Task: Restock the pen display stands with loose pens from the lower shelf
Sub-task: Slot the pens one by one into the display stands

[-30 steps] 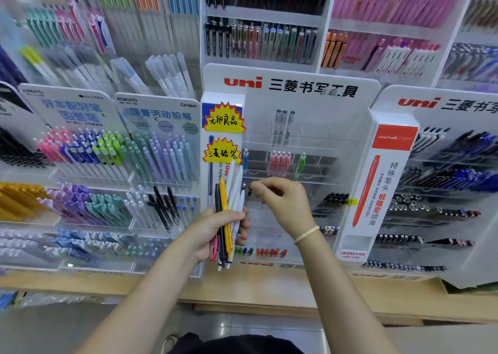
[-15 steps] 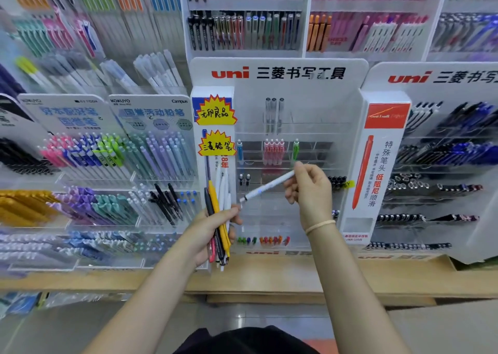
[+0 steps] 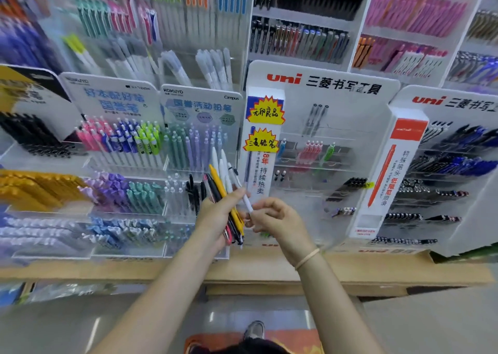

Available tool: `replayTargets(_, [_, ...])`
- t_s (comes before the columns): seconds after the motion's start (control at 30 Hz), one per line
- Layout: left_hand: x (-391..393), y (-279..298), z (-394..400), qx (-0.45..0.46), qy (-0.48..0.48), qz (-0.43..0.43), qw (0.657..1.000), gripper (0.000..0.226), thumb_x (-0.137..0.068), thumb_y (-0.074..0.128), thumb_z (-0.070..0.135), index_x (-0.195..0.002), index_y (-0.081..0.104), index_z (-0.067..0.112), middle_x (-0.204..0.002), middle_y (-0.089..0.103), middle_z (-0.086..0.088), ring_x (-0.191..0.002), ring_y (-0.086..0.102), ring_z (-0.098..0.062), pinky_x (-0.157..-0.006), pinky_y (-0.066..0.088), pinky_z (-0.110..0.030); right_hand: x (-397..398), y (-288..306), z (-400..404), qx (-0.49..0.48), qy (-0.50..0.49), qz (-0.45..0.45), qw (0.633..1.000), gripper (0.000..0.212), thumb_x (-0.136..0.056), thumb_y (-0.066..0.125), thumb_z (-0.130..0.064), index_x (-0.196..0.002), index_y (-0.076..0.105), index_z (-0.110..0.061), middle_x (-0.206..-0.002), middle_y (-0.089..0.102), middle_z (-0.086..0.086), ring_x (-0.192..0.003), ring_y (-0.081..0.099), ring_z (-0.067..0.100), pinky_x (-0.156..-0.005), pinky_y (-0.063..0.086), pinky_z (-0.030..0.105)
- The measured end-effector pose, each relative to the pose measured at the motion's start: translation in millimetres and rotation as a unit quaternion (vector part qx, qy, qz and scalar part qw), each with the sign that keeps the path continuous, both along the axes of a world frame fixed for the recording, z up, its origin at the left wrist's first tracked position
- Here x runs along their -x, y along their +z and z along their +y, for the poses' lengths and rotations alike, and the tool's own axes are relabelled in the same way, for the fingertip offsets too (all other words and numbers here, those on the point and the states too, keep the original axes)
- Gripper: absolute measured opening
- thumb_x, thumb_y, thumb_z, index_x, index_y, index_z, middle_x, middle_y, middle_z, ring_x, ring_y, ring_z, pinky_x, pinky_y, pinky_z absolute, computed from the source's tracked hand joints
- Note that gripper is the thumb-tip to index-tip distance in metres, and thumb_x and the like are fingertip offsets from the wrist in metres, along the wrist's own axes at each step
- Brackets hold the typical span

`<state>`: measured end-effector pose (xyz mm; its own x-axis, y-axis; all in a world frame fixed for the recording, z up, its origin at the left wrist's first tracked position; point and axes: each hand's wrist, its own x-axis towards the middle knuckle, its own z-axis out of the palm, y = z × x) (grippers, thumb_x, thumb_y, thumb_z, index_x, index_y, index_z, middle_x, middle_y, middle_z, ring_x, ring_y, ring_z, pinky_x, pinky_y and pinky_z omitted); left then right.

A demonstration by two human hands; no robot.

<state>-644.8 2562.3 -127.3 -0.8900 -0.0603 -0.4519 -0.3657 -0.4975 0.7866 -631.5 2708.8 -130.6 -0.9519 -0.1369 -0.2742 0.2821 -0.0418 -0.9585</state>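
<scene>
The right hand has come back from the uni stand to the bundle, its curled fingertips pinching the lower end of a white pen beside the left thumb. The left hand grips the pens, yellow, black, pink and white, fanned upright before the Kokuyo stand, above the wooden shelf
</scene>
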Motion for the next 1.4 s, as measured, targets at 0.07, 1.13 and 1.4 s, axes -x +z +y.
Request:
replayTargets(0.07, [-4,-10,-17,0.01,-0.029,0.014,0.999,0.016,-0.084,0.078,0.016,-0.09,0.074,0.001,-0.078,0.071,-0.018,-0.043,0.057,-0.018,-0.044,0.051,-0.029,-6,-1,-7,-0.039,-0.002,0.004,0.999,0.009,-0.09,0.07,-0.011,-0.096,0.066,-0.005,-0.087,0.073,0.012,-0.078,0.067,0.017,-0.071,0.052,0.024])
replayTargets(1.13, [15,-26,43,0.009,-0.127,-0.038,0.991,0.009,-0.09,0.071,0.012,-0.095,0.068,0.006,-0.071,0.061,-0.007,-0.047,0.055,-0.014,-0.047,0.048,-0.025,61,43,90,-0.09,-0.259,0.263,0.925,0.014,-0.093,0.063,0.002,-0.092,0.07,-0.01,-0.083,0.07,0.005,-0.075,0.067,0.008,-0.071,0.054,0.02])
replayTargets(1.4, [28,-22,60,-0.011,-0.122,-0.02,0.992,0.006,-0.096,0.059,0.005,-0.09,0.062,0.006,-0.065,0.054,-0.006,-0.047,0.049,-0.016,-0.045,0.043,-0.023,97,0,77,-0.224,-0.13,0.295,0.92,0.013,-0.091,0.067,-0.006,-0.093,0.074,-0.017,-0.09,0.072,0.001,-0.084,0.068,0.014,-0.078,0.057,0.03])
